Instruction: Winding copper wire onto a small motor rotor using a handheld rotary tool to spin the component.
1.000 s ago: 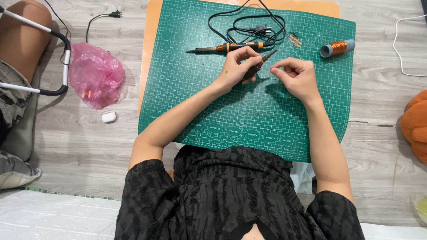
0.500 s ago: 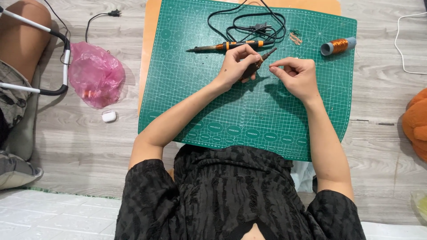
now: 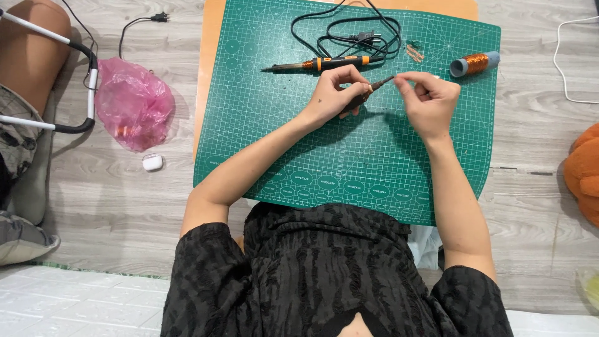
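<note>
Head view: left hand (image 3: 334, 93) closed round a small dark rod (image 3: 367, 93), right hand (image 3: 427, 100) pinching at its tip, above the green mat (image 3: 281, 137). Seemingly mid-winding; steady, fine finger tension needed next.

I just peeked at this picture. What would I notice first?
First, the two hands, left hand and right hand, pinching a thin dark stick together over the big green cutting mat. Just above them lies an orange-and-black soldering iron with its coiled cord. A pink plastic bag sits on the floor, left.
</note>
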